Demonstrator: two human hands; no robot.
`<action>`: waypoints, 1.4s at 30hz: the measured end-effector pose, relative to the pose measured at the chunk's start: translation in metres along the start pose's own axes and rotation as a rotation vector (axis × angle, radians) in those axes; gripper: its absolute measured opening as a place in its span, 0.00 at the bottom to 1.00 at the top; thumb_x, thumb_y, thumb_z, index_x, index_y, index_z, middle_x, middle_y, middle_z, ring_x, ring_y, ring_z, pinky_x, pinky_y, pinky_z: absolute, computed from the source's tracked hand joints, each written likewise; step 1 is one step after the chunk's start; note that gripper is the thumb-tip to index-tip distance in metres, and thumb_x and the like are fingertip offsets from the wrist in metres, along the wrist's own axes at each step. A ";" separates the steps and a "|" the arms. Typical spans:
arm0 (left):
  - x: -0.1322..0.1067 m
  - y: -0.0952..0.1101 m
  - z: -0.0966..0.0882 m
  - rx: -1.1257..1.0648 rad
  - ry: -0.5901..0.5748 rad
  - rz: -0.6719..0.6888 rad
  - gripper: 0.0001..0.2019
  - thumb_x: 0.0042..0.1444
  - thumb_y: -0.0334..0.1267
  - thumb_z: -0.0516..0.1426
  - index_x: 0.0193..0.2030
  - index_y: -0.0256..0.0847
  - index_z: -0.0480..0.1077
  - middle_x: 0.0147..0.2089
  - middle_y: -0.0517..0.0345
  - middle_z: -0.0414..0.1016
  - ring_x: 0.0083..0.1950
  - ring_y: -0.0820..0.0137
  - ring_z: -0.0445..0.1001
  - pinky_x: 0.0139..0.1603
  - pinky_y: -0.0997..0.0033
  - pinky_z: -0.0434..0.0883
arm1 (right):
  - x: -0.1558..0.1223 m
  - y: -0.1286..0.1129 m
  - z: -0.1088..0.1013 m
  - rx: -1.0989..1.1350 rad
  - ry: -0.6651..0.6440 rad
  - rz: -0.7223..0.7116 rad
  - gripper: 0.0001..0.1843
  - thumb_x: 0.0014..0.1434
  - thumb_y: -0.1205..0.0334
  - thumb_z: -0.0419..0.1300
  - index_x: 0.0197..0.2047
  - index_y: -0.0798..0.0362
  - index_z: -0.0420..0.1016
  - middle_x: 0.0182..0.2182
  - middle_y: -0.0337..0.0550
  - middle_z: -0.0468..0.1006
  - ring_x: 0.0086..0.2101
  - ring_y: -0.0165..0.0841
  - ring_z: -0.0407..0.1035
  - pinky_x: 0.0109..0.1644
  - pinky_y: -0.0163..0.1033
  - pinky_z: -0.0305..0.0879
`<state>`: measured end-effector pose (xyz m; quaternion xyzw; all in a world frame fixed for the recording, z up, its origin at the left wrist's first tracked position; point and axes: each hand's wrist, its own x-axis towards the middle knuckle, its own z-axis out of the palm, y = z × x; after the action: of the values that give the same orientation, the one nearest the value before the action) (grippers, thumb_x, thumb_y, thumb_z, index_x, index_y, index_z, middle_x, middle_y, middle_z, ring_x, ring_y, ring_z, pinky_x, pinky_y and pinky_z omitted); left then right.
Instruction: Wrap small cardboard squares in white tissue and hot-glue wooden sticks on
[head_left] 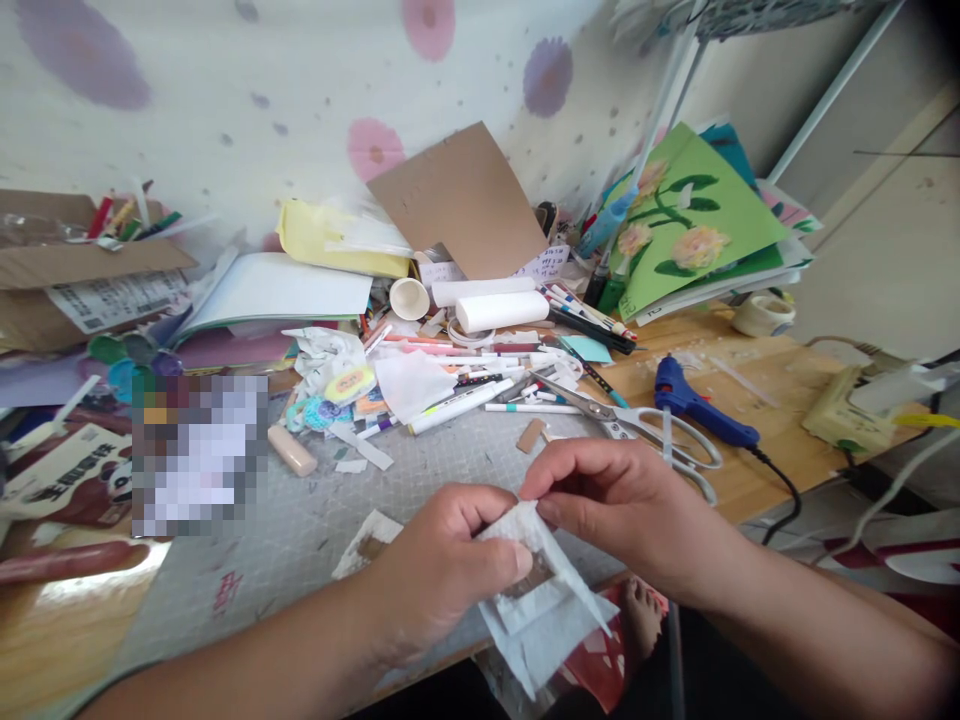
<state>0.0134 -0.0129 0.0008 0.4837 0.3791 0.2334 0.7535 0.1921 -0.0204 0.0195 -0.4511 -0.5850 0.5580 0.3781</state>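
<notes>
My left hand (469, 550) grips a piece of brown cardboard (538, 572) wrapped partly in white tissue paper (536, 640), thumb pressed on its face. At the top edge of that paper, the thumb and forefinger of my right hand (607, 510) pinch a corner. Loose flaps of the tissue hang below, over the front edge of the table. Behind my left wrist lies another white tissue piece with a brown patch (369, 545), partly covered by the arm. A small brown cardboard scrap (532, 434) rests on the grey cutting mat (300, 530) just beyond my hands.
Scissors (630, 418) and a blue glue gun (701, 402) with a black cord lie to the right. Markers (480, 400), paper scraps and a white roll (502, 311) crowd the back. A cardboard box (90, 270) stands at left, a power strip (847, 405) at far right.
</notes>
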 end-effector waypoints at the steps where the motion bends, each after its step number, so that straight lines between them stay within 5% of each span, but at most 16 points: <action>1: 0.000 0.000 0.000 -0.003 -0.002 -0.004 0.07 0.42 0.38 0.58 0.23 0.36 0.66 0.21 0.64 0.61 0.25 0.76 0.57 0.26 0.74 0.54 | -0.001 0.000 0.000 -0.030 0.007 -0.023 0.04 0.52 0.70 0.60 0.31 0.53 0.76 0.26 0.35 0.73 0.27 0.26 0.64 0.30 0.31 0.60; 11: -0.001 0.002 -0.002 0.186 -0.007 0.021 0.08 0.45 0.41 0.55 0.23 0.39 0.62 0.21 0.65 0.55 0.24 0.75 0.52 0.25 0.72 0.52 | -0.001 0.000 0.000 -0.266 0.051 -0.345 0.11 0.55 0.76 0.57 0.35 0.53 0.77 0.30 0.39 0.76 0.33 0.29 0.71 0.38 0.34 0.67; 16: 0.000 0.006 0.002 0.611 0.235 0.184 0.11 0.47 0.38 0.51 0.18 0.42 0.53 0.20 0.65 0.51 0.25 0.74 0.52 0.25 0.71 0.51 | -0.008 0.000 -0.004 -0.485 0.173 -0.561 0.19 0.57 0.76 0.55 0.49 0.50 0.71 0.37 0.41 0.73 0.37 0.31 0.70 0.41 0.36 0.68; 22: 0.000 0.006 0.004 0.735 0.324 0.194 0.10 0.50 0.38 0.50 0.20 0.41 0.56 0.22 0.63 0.55 0.27 0.72 0.56 0.27 0.70 0.54 | -0.015 0.006 0.006 -0.925 0.278 -0.813 0.12 0.55 0.75 0.60 0.42 0.54 0.72 0.34 0.42 0.67 0.33 0.33 0.61 0.34 0.39 0.63; 31: 0.000 0.005 0.003 0.705 0.321 0.248 0.11 0.52 0.36 0.51 0.20 0.41 0.56 0.22 0.65 0.55 0.27 0.73 0.56 0.27 0.72 0.54 | -0.016 0.004 0.015 -1.088 0.382 -0.921 0.10 0.56 0.71 0.61 0.43 0.58 0.74 0.29 0.44 0.70 0.30 0.35 0.60 0.34 0.44 0.62; 42: 0.001 0.001 0.003 0.661 0.354 0.207 0.12 0.50 0.35 0.51 0.19 0.41 0.54 0.21 0.66 0.52 0.27 0.74 0.54 0.26 0.72 0.52 | -0.014 0.009 0.020 -1.114 0.448 -0.877 0.09 0.56 0.70 0.62 0.42 0.56 0.74 0.29 0.44 0.72 0.30 0.35 0.63 0.34 0.44 0.62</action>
<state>0.0160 -0.0131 0.0022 0.6881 0.5074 0.2535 0.4525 0.1787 -0.0397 0.0097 -0.4038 -0.8167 -0.1289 0.3917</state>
